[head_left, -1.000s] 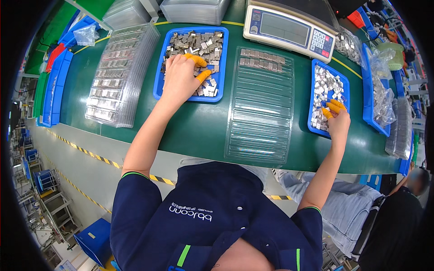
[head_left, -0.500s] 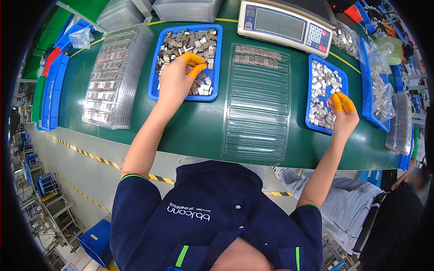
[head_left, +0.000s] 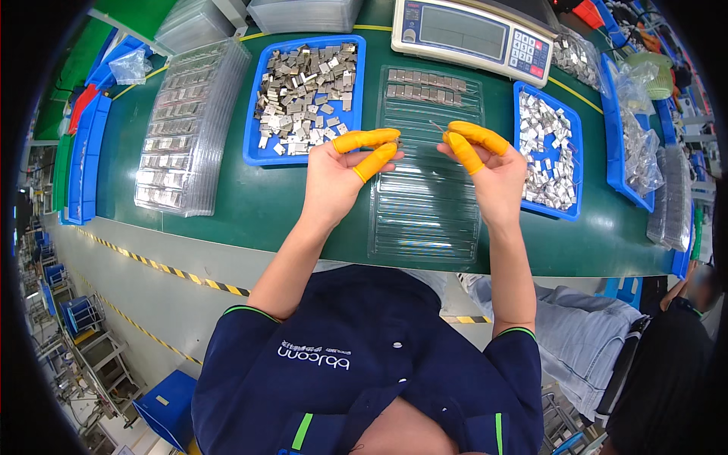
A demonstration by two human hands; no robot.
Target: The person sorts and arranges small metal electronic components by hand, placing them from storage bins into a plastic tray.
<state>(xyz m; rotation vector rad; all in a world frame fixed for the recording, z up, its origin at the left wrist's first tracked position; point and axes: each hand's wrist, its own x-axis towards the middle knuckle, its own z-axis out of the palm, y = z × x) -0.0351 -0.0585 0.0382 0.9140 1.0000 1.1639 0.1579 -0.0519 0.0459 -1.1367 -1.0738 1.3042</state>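
Observation:
Yellow finger cots cover the thumb and forefinger of both my hands. My left hand [head_left: 345, 171] is pinched over the left side of the clear ribbed blister tray [head_left: 425, 227]; a small metal piece, mostly hidden, shows at its fingertips. Facing it, my right hand [head_left: 489, 163] pinches a thin small metal piece [head_left: 437, 126], its outline hard to make out. Rows of small metal pieces [head_left: 425, 95] fill the tray's far slots, while its nearer slots hold none. Left of my hands lies a blue bin [head_left: 252, 148] of loose metal pieces; a second blue bin [head_left: 578, 205] with shinier pieces lies to the right.
A digital scale [head_left: 470, 38] stands beyond the blister tray. Stacked filled trays [head_left: 189, 129] occupy the table's left side, with clear plastic boxes [head_left: 303, 15] behind. More blue bins [head_left: 629, 167] and bagged parts line the right edge. Another person [head_left: 660, 371] is at the lower right.
Both hands have left the two blue bins and come together over the blister tray, the left moving right and the right moving left. Their fingers stay pinched.

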